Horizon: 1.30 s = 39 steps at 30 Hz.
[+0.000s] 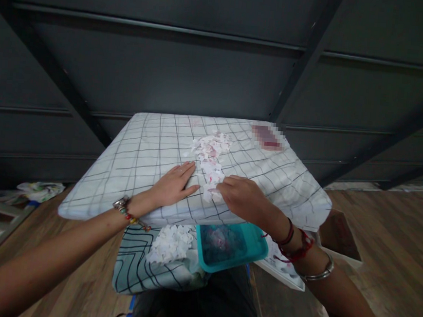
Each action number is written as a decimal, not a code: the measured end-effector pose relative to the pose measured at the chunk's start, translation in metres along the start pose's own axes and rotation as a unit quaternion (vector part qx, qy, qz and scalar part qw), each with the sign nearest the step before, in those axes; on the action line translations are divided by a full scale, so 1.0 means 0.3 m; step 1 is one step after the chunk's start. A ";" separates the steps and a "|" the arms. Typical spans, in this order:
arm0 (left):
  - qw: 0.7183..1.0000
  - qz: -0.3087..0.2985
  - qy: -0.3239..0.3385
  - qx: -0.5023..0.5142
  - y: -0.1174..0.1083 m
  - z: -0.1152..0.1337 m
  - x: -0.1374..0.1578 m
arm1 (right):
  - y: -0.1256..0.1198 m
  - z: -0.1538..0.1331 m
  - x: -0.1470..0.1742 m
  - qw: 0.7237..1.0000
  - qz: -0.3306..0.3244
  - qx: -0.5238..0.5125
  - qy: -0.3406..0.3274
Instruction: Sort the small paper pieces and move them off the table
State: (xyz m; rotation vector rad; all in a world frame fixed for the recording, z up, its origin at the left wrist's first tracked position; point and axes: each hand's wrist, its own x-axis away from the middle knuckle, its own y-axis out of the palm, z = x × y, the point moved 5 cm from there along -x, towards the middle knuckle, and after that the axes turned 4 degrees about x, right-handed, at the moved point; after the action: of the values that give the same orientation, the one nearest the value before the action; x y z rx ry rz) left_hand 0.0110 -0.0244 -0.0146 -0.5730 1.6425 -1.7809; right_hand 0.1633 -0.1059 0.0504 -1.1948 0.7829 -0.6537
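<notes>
Scraps (212, 148) on checked cloth (142, 148), right fingers (227, 185) touching.

Dim up on the dark wall (173, 82), brightest on the checked cloth (118, 170)! Fine detail's soft, a pixelated patch (268, 136) blotting one corner

Paper scraps (212, 153) are lying centrally on the tabletop (150, 141), the left fingers (186, 169) resting at their left, the right fingers (228, 183) touching their near end. Below the near edge, a second pile (171, 244) is sitting left of a tub (257, 246). A wall (166, 81) is standing behind.
</notes>
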 end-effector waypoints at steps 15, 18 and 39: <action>1.000 0.012 0.011 0.000 -0.001 0.000 0.001 | 0.024 -0.007 0.012 1.000 0.010 -0.006 0.017; 1.000 0.012 0.011 -0.001 0.002 -0.002 0.001 | 0.018 0.001 0.004 1.000 0.002 0.017 0.025; 0.999 0.018 0.030 0.017 -0.007 -0.008 -0.001 | 0.009 -0.047 0.006 0.997 0.003 -0.062 0.037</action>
State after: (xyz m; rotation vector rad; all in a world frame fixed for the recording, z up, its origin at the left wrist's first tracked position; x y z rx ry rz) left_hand 0.0092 -0.0226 -0.0126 -0.4771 1.6491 -1.8114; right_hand 0.1530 -0.1144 0.0451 -1.2858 0.8997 -0.6564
